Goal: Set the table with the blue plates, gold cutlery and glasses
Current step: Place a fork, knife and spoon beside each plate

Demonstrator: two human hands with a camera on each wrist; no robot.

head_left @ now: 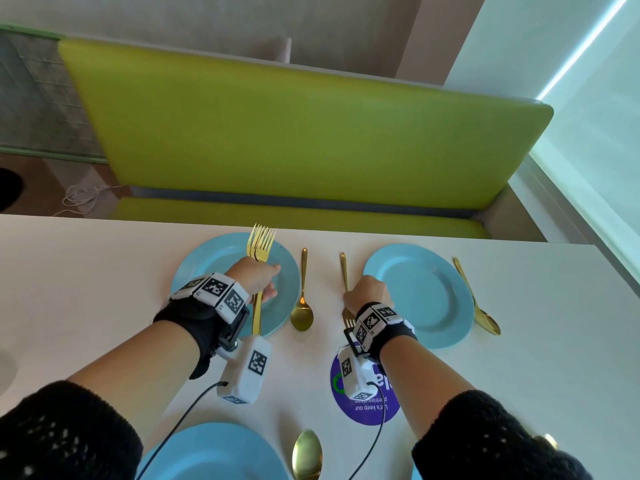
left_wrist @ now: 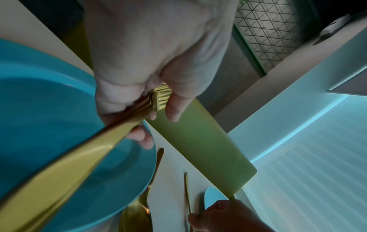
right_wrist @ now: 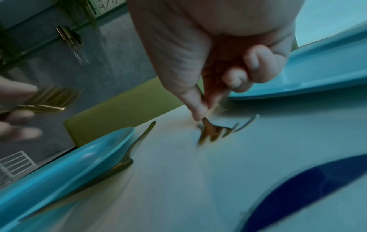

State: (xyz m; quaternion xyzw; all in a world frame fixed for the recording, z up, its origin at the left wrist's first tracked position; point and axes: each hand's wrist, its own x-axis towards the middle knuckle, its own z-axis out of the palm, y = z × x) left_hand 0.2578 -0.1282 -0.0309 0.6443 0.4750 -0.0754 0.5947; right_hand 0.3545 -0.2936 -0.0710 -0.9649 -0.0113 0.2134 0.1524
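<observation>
My left hand [head_left: 258, 282] grips a bunch of gold forks [head_left: 260, 242] above the far left blue plate [head_left: 207, 268], tines pointing away; the left wrist view shows my left hand [left_wrist: 151, 100] curled round the gold forks [left_wrist: 111, 139]. My right hand [head_left: 367, 294] pinches a single gold fork [head_left: 344, 271] lying on the table just left of the far right blue plate [head_left: 426, 292]. In the right wrist view the right hand's [right_wrist: 200, 109] thumb and forefinger pinch the single gold fork [right_wrist: 210, 130] by its neck, tines on the table. A gold spoon [head_left: 302, 299] lies right of the left plate.
Another gold spoon [head_left: 478, 303] lies right of the far right plate. A near blue plate [head_left: 214, 452] and spoon [head_left: 307, 453] sit at the table's front edge. A round purple sticker [head_left: 381, 407] is stuck on the white table [head_left: 86, 271]. A green bench [head_left: 294, 133] runs behind.
</observation>
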